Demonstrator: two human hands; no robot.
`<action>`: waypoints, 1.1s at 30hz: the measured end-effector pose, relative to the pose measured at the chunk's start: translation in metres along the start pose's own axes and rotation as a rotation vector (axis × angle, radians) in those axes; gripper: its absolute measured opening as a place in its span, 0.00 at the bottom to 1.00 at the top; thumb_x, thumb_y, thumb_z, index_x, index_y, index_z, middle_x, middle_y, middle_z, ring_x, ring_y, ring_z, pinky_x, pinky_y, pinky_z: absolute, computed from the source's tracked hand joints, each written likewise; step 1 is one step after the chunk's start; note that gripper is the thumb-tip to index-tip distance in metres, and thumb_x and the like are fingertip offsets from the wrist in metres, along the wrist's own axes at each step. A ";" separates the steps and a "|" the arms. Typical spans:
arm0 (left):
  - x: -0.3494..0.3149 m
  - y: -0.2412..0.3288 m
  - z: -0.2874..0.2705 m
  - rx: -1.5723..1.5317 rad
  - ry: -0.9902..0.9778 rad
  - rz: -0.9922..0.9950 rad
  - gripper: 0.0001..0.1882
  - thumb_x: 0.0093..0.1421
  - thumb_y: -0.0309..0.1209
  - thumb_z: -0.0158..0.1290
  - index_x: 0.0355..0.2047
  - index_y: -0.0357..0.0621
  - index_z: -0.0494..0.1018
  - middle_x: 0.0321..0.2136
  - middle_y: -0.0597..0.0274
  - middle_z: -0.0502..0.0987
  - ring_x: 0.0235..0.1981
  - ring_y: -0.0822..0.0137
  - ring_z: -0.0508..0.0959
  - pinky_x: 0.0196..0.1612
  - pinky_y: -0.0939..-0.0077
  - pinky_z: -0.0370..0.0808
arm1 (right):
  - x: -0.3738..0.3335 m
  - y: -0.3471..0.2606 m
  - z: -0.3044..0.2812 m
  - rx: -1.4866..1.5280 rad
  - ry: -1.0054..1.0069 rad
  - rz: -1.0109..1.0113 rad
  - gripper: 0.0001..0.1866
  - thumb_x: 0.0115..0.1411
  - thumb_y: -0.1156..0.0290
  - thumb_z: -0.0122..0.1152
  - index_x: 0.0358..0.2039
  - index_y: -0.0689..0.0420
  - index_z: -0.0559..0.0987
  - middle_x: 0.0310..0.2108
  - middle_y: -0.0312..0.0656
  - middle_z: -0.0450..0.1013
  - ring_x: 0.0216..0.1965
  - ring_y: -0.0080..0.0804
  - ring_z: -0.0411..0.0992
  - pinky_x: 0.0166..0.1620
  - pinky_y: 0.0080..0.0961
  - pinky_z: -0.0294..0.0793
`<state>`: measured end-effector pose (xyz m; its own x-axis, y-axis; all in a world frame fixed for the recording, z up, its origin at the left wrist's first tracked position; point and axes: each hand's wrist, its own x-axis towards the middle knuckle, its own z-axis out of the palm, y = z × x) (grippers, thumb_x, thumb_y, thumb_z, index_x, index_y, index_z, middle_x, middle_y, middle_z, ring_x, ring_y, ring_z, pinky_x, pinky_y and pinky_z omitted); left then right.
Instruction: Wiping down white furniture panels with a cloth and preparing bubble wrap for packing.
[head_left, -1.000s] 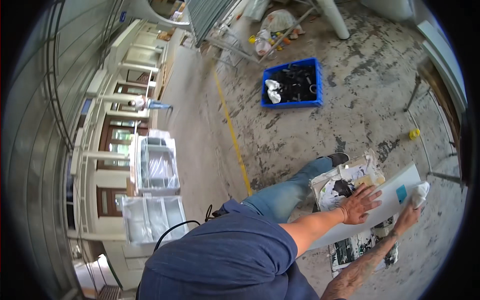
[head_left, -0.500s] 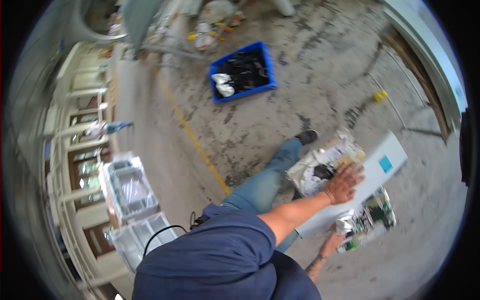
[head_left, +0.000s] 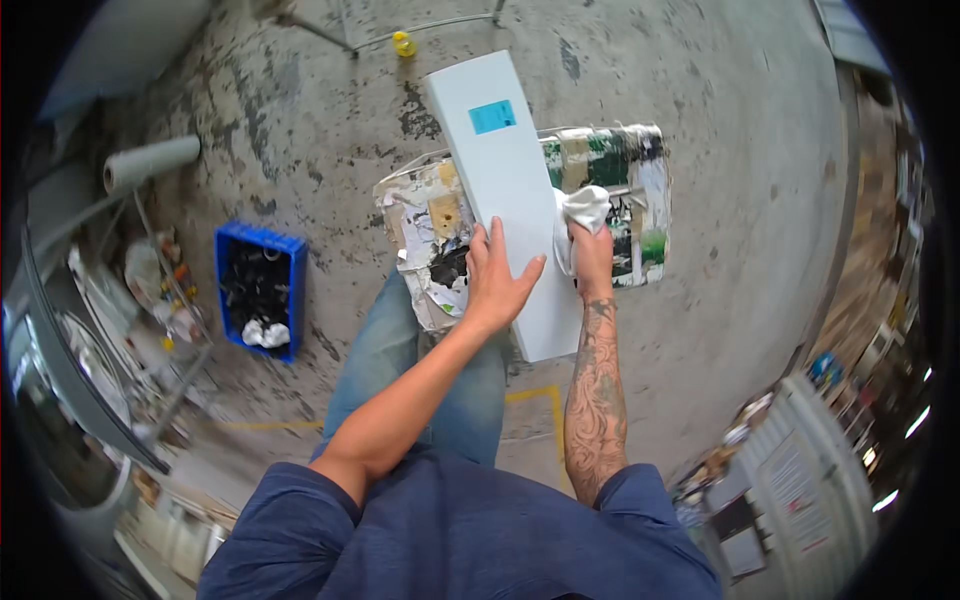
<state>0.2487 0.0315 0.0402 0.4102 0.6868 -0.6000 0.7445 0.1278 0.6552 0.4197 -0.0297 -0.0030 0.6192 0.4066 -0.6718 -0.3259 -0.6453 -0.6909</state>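
A long white panel (head_left: 500,170) with a small blue label lies across sheets of paint-stained paper (head_left: 620,180) on the concrete floor. My left hand (head_left: 497,280) rests flat on the panel's near left part, fingers spread. My right hand (head_left: 590,255) grips a crumpled white cloth (head_left: 578,215) against the panel's right edge. My blue-jeaned leg shows below the panel.
A blue crate (head_left: 258,290) of dark items and a white rag sits on the floor to the left. A grey roll (head_left: 150,162) and metal frames lie further left. A small yellow object (head_left: 403,44) lies beyond the panel. Yellow floor lines run near my leg.
The view has swung round strongly, so the panel now points away from me instead of lying to the right. Both hands stay on the panel, the right still with the cloth.
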 end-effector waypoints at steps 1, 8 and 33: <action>0.004 -0.006 -0.014 -0.192 -0.034 -0.027 0.52 0.59 0.46 0.61 0.71 0.35 0.43 0.67 0.31 0.48 0.67 0.38 0.53 0.69 0.51 0.54 | -0.010 -0.006 0.012 0.107 -0.013 -0.016 0.16 0.60 0.71 0.63 0.48 0.62 0.79 0.42 0.37 0.78 0.42 0.24 0.74 0.46 0.23 0.72; -0.010 -0.026 -0.088 -0.736 -0.143 -0.153 0.43 0.63 0.41 0.59 0.69 0.37 0.47 0.60 0.43 0.67 0.56 0.61 0.70 0.57 0.65 0.70 | -0.112 -0.007 0.038 0.274 -0.401 -0.003 0.15 0.60 0.76 0.63 0.49 0.60 0.78 0.43 0.34 0.78 0.42 0.22 0.75 0.47 0.22 0.73; -0.005 -0.077 -0.089 0.158 0.135 -0.054 0.19 0.62 0.42 0.58 0.37 0.34 0.77 0.24 0.57 0.80 0.24 0.66 0.80 0.30 0.73 0.76 | -0.128 0.042 -0.031 -0.655 -0.203 -0.958 0.25 0.53 0.82 0.60 0.54 0.56 0.77 0.59 0.49 0.71 0.63 0.47 0.67 0.66 0.41 0.65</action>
<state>0.1428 0.0814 0.0339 0.3011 0.7728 -0.5587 0.8414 0.0603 0.5370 0.3489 -0.1285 0.0622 0.2678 0.9632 -0.0239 0.6761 -0.2055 -0.7076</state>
